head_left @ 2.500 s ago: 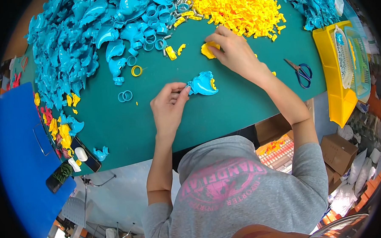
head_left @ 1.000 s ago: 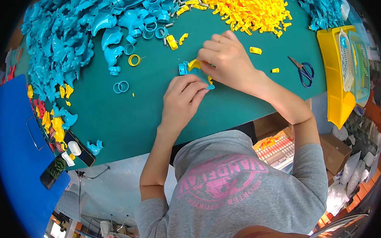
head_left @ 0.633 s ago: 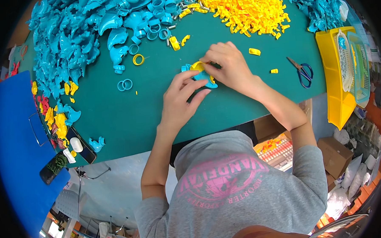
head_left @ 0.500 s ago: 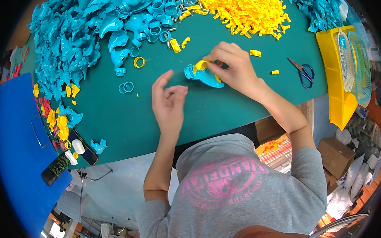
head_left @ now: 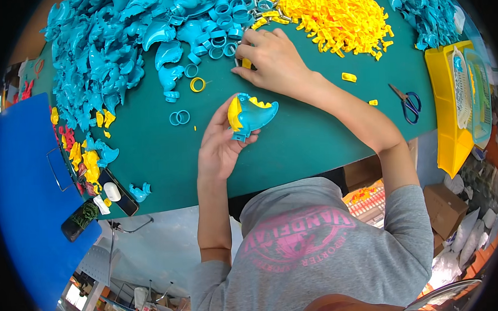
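Observation:
My left hand (head_left: pixel 220 151) is closed around a blue and yellow plastic toy head (head_left: pixel 253 117), with a row of yellow teeth along one edge. It is held up over the green table, near the front edge. Beyond it, my right hand (head_left: pixel 273 59) is low over the table, fingers curved and thumb apart from them. A small yellow plastic piece (head_left: pixel 246 63) shows between that thumb and the fingers. Blue rings (head_left: pixel 215 52) and small metal pins lie just past the fingertips. Whether the fingers touch anything is hidden.
Heaps of blue shells (head_left: pixel 97 56) and yellow pieces (head_left: pixel 332 18) cover the table's far side. A yellow ring (head_left: pixel 197 84) and two blue rings (head_left: pixel 179 118) lie left of my hands. Scissors (head_left: pixel 407 103) and a yellow bin (head_left: pixel 446 108) are at the right.
The toy head has passed from my right hand into my left. My right hand has moved away to the small parts, and the view has shifted slightly.

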### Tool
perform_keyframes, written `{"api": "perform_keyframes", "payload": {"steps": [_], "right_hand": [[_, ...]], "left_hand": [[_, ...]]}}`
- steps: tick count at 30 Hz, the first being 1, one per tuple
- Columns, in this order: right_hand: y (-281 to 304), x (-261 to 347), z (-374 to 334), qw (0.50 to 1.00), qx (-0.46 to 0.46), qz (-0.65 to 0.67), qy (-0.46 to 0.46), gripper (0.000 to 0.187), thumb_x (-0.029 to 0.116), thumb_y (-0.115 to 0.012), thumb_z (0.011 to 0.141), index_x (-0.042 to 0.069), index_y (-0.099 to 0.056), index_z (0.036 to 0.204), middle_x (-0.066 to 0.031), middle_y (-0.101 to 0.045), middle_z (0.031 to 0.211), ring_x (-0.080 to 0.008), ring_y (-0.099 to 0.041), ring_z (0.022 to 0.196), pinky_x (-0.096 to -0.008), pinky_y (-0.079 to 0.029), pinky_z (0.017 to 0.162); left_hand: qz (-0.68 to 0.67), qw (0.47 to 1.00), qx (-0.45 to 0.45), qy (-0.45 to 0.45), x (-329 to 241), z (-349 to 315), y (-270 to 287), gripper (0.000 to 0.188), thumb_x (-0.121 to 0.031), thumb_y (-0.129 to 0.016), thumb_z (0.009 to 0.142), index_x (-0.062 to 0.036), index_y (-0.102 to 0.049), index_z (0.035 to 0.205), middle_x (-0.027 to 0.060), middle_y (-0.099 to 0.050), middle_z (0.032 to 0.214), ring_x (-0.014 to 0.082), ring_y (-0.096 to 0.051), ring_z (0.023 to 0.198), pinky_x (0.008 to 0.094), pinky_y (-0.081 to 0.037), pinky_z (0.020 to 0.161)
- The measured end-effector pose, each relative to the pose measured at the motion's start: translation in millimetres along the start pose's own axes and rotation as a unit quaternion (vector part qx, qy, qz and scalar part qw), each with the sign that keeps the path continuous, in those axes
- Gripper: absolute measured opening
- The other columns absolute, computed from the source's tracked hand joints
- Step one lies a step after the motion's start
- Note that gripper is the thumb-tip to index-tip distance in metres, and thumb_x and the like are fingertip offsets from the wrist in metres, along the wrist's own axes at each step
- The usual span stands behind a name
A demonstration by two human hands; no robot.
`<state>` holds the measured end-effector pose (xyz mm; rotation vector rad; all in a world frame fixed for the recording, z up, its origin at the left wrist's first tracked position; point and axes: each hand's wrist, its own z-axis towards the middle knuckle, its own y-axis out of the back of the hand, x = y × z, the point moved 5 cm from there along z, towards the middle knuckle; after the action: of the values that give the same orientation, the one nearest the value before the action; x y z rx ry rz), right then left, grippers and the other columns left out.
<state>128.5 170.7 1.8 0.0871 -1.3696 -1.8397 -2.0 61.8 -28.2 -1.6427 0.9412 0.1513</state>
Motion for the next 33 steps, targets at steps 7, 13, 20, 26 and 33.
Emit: {"api": "perform_keyframes", "payload": {"steps": [7,13,20,26,33], "right_hand": [[-5,0,3,0.999,0.031,-0.033,0.021,0.013,0.015,-0.067,0.072,0.007,-0.063,0.081,-0.0027,-0.055,0.087,-0.0180,-0.055,0.083,-0.0304,-0.038,0.072],[18,-1,-17,0.905,0.133,0.375,-0.147,0.008,0.010,-0.065,0.080,0.004,-0.063,0.084,-0.0011,-0.060,0.084,-0.0088,-0.056,0.071,-0.0219,-0.043,0.061],[35,3,-36,0.769,0.236,0.548,-0.232,0.014,0.013,-0.066,0.082,0.001,-0.065,0.088,-0.0012,-0.063,0.079,-0.0042,-0.056,0.070,-0.0184,-0.045,0.056],[46,3,-42,0.751,0.244,0.567,-0.235,0.014,0.011,-0.069,0.079,-0.001,-0.065,0.085,-0.0019,-0.062,0.071,-0.0050,-0.056,0.062,-0.0185,-0.046,0.055],[51,2,-43,0.777,0.222,0.544,-0.228,0.013,0.009,-0.069,0.079,-0.001,-0.064,0.086,-0.0027,-0.063,0.071,-0.0056,-0.059,0.064,-0.0186,-0.048,0.055]], "left_hand": [[0.020,0.999,-0.027,-0.015,-4,-4,11,0.049,-0.013,-0.049,0.089,0.0013,-0.032,0.132,0.0143,-0.048,0.121,0.0244,-0.061,0.092,0.0304,-0.053,0.073],[0.073,0.995,-0.070,-0.022,-9,-3,1,0.045,-0.011,-0.049,0.090,0.0012,-0.036,0.131,0.0111,-0.052,0.116,0.0173,-0.059,0.088,0.0247,-0.048,0.070],[0.100,0.994,-0.028,0.029,-2,0,-20,0.042,-0.014,-0.053,0.088,0.0015,-0.043,0.127,0.0083,-0.057,0.105,0.0123,-0.058,0.085,0.0228,-0.047,0.068],[0.110,0.993,-0.012,0.050,1,-1,-25,0.042,-0.015,-0.055,0.088,0.0019,-0.046,0.125,0.0080,-0.060,0.101,0.0117,-0.059,0.081,0.0240,-0.048,0.069],[0.176,0.984,-0.014,0.036,-3,0,-35,0.043,-0.014,-0.054,0.088,0.0041,-0.045,0.125,0.0101,-0.059,0.104,0.0129,-0.059,0.082,0.0249,-0.049,0.069]]}}
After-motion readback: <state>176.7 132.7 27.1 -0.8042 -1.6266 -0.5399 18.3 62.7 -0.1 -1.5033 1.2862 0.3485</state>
